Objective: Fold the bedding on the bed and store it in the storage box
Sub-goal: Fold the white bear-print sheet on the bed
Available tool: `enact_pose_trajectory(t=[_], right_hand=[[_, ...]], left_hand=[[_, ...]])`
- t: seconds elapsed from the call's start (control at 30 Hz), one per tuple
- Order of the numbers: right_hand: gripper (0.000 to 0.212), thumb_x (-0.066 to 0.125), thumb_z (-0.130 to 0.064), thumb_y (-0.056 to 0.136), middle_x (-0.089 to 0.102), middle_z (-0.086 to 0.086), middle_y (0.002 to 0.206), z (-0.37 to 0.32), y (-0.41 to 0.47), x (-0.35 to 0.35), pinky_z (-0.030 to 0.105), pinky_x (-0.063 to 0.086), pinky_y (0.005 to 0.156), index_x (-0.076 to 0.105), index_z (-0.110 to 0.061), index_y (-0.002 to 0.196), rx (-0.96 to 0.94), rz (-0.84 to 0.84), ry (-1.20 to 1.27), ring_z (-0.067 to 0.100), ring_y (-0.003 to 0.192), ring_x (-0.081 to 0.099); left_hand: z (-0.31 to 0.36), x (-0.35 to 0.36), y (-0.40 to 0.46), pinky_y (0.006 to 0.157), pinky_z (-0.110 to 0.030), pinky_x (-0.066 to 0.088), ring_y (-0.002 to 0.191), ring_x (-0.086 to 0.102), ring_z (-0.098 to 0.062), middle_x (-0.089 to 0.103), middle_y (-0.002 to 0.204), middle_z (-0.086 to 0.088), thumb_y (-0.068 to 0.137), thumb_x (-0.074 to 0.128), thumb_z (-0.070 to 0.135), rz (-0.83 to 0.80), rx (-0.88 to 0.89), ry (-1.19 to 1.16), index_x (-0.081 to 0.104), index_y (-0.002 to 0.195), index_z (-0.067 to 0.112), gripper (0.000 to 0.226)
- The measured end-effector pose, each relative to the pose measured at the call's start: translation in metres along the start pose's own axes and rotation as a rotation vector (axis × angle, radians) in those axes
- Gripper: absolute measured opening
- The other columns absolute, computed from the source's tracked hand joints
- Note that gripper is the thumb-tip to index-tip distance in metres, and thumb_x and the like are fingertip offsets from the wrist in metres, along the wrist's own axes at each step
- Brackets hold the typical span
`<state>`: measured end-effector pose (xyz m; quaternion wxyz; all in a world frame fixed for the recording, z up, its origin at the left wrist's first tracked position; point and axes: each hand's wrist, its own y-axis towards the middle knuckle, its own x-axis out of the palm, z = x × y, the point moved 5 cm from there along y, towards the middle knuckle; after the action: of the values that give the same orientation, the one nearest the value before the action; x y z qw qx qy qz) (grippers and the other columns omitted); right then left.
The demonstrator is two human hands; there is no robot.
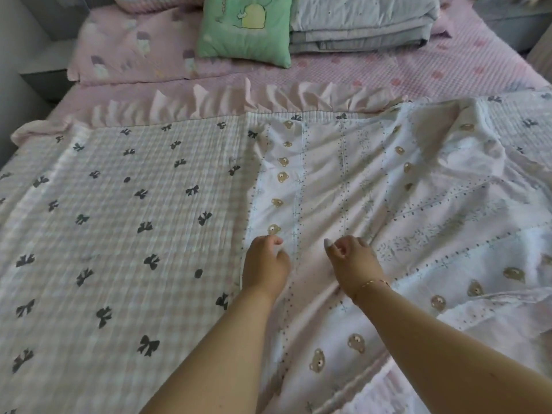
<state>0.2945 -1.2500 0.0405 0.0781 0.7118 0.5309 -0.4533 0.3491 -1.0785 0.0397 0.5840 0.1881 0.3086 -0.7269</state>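
A quilt lies spread across the bed. Its pink check side with black bows (119,222) faces up on the left. The right part is folded over, showing a white underside with small bears (373,189). The fold's edge runs down the middle. My left hand (265,261) hovers just right of that edge with its fingers curled. My right hand (349,261), with a thin bracelet at the wrist, is beside it over the white side, fingers curled too. No cloth shows inside either hand. Creases run from near my right hand toward the far right. No storage box is in view.
At the head of the bed lie a green cushion (248,28), a folded grey blanket stack (361,25) and a pink pillow (131,46). A pink ruffle (268,100) edges the quilt's far side. The bed's left edge meets a grey wall (18,70).
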Motion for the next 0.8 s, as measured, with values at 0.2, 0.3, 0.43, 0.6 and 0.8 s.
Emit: enact_pose_trajectory(t=[0.2,0.3,0.43,0.6,0.8], right_hand=[[0.045,0.034,-0.046,0.096,0.048,0.006,0.130,0.012,0.039,0.013,0.037,0.028,0.109,0.051,-0.016,0.124,0.096,0.265,0.011,0.024,0.123,0.039],[0.045,0.030,-0.050,0.095,0.046,0.000,0.132,0.010,0.051,0.032,0.034,0.025,0.111,0.050,-0.022,0.125,0.024,0.216,-0.055,0.019,0.126,0.038],[0.049,0.028,-0.054,0.092,0.043,-0.005,0.137,0.003,0.064,0.043,0.034,0.023,0.112,0.050,-0.027,0.126,-0.040,0.180,-0.073,0.015,0.130,0.036],[0.043,0.033,-0.046,0.096,0.048,-0.002,0.133,-0.018,0.085,0.028,0.033,0.027,0.106,0.053,-0.022,0.125,-0.093,0.181,0.079,0.018,0.125,0.040],[0.047,0.029,-0.048,0.098,0.041,-0.004,0.143,-0.047,0.127,0.017,0.035,0.023,0.111,0.047,-0.024,0.133,-0.154,0.128,0.052,0.017,0.133,0.035]], left_hand=[[-0.005,0.009,0.050,0.084,-0.037,0.046,0.104,0.055,-0.029,0.061,0.111,-0.009,0.081,0.069,0.018,0.339,0.269,0.538,0.062,0.106,0.006,0.028],[-0.021,-0.002,0.089,0.089,-0.034,0.042,0.114,0.047,-0.027,0.054,0.123,-0.009,0.091,0.058,0.037,0.345,-0.009,0.609,0.054,0.121,0.009,0.041],[-0.028,-0.003,0.126,0.083,-0.033,0.044,0.104,0.054,-0.024,0.062,0.111,-0.005,0.095,0.053,0.025,0.305,-0.034,0.580,0.064,0.110,0.013,0.022],[-0.033,-0.040,0.139,0.063,-0.028,0.044,0.077,0.058,-0.019,0.070,0.093,-0.006,0.094,0.048,0.009,0.413,-0.140,0.223,0.070,0.094,0.008,0.022],[-0.030,-0.074,0.146,0.083,-0.038,0.047,0.104,0.055,-0.031,0.062,0.111,-0.013,0.087,0.054,0.006,0.570,-0.189,0.332,0.064,0.104,0.005,0.019]])
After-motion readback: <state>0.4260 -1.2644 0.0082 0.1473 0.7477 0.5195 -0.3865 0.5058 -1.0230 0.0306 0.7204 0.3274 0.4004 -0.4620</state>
